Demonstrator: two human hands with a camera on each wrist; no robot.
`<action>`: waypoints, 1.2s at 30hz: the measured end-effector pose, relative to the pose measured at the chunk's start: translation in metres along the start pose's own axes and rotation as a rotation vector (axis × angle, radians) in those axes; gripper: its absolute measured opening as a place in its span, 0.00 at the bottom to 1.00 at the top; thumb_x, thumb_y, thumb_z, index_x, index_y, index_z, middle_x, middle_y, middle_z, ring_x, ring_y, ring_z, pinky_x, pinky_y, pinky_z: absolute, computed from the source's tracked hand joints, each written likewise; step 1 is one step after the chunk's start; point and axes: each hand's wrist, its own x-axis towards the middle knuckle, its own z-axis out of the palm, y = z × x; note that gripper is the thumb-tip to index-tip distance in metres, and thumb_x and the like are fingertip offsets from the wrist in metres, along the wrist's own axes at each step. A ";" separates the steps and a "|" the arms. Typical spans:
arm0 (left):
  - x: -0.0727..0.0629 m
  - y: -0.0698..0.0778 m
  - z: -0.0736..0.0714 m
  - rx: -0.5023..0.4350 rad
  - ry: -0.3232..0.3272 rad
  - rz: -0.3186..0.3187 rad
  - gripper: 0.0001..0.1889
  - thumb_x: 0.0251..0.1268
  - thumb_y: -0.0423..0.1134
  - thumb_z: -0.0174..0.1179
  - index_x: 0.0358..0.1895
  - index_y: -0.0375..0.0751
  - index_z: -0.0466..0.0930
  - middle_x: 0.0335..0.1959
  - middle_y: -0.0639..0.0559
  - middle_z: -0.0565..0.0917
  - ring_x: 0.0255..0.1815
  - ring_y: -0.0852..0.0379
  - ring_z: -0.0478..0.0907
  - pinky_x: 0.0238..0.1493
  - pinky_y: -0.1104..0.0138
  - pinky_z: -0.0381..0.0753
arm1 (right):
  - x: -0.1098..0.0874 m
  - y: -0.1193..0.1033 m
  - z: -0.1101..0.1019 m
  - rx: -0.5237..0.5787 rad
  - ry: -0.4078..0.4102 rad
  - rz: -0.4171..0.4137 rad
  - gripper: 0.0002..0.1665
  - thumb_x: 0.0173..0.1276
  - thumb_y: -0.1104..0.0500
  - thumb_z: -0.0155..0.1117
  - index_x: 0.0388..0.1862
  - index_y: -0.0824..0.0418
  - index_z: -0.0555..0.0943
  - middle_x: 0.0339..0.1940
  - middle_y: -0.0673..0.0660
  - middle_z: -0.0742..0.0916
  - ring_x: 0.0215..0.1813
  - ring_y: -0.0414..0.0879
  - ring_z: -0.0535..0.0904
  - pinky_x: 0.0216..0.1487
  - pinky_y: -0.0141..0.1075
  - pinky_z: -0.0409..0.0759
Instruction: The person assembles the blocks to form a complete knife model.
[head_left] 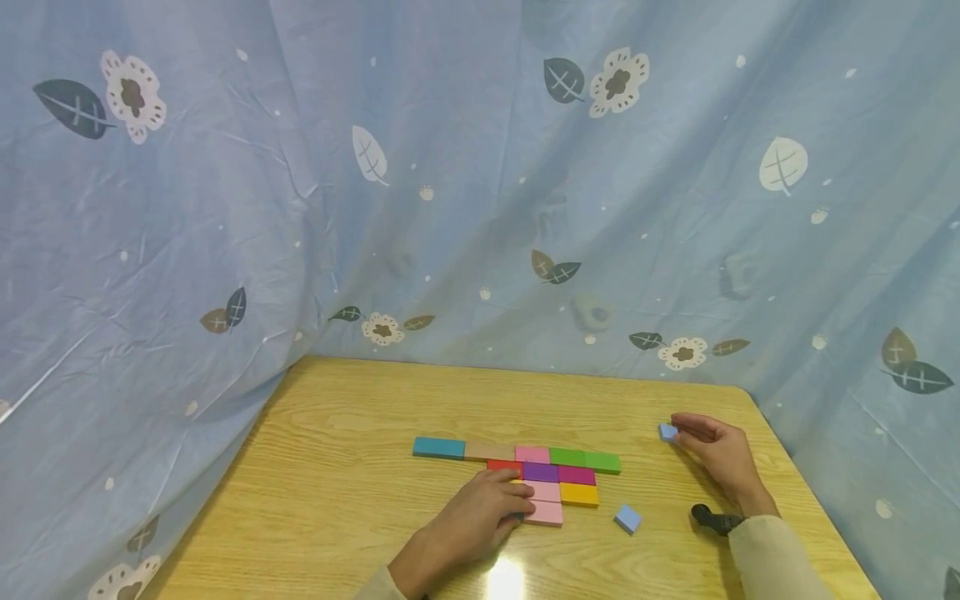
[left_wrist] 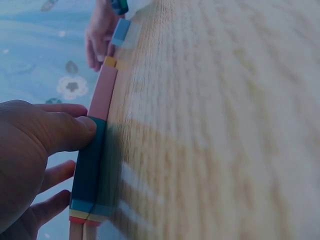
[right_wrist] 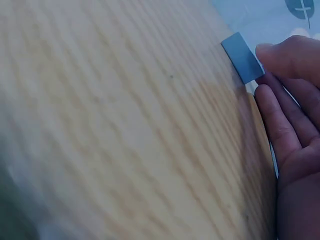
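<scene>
Flat coloured blocks lie joined in rows on the wooden table. My left hand (head_left: 480, 512) rests over their near left part, fingertips on the red block (head_left: 504, 464) and the pink blocks (head_left: 543, 511). Its thumb touches the end of a dark teal block (left_wrist: 90, 165) in the left wrist view; the palm hides some pieces in the head view. Far to the right, my right hand (head_left: 720, 454) pinches a light blue block (right_wrist: 243, 57) by one end between thumb and fingers. Another light blue block (head_left: 628, 518) lies loose between the hands.
The top row holds a blue block (head_left: 438, 447), a tan block (head_left: 489, 452) and green blocks (head_left: 585, 460). A yellow block (head_left: 579, 494) sits at the right side. The table (head_left: 337, 467) meets a blue patterned curtain (head_left: 480, 208) behind and at both sides.
</scene>
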 end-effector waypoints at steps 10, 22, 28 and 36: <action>0.001 0.001 0.000 0.015 -0.009 0.000 0.13 0.74 0.35 0.71 0.55 0.55 0.94 0.64 0.60 0.90 0.76 0.50 0.80 0.76 0.51 0.81 | -0.002 0.000 0.006 -0.185 0.075 -0.049 0.22 0.78 0.60 0.74 0.65 0.70 0.86 0.57 0.51 0.94 0.54 0.19 0.84 0.51 0.16 0.83; 0.001 0.003 -0.003 0.009 0.009 0.000 0.12 0.73 0.35 0.71 0.54 0.53 0.94 0.63 0.58 0.91 0.75 0.49 0.81 0.75 0.50 0.82 | -0.027 -0.027 0.025 -0.174 0.119 0.023 0.22 0.78 0.56 0.75 0.66 0.64 0.88 0.59 0.58 0.94 0.51 0.22 0.87 0.50 0.18 0.85; 0.001 0.001 -0.001 0.009 0.005 -0.001 0.12 0.73 0.35 0.71 0.55 0.54 0.95 0.63 0.58 0.91 0.75 0.49 0.81 0.75 0.51 0.81 | -0.044 -0.054 0.042 -0.125 0.105 -0.027 0.21 0.77 0.59 0.75 0.64 0.66 0.88 0.58 0.53 0.94 0.53 0.24 0.88 0.52 0.20 0.87; 0.001 0.001 -0.001 0.015 0.007 0.003 0.13 0.73 0.35 0.71 0.55 0.53 0.95 0.63 0.58 0.90 0.75 0.50 0.81 0.77 0.51 0.81 | -0.061 -0.070 0.065 -0.083 0.070 -0.094 0.18 0.76 0.65 0.75 0.61 0.66 0.89 0.57 0.57 0.94 0.54 0.28 0.89 0.53 0.23 0.88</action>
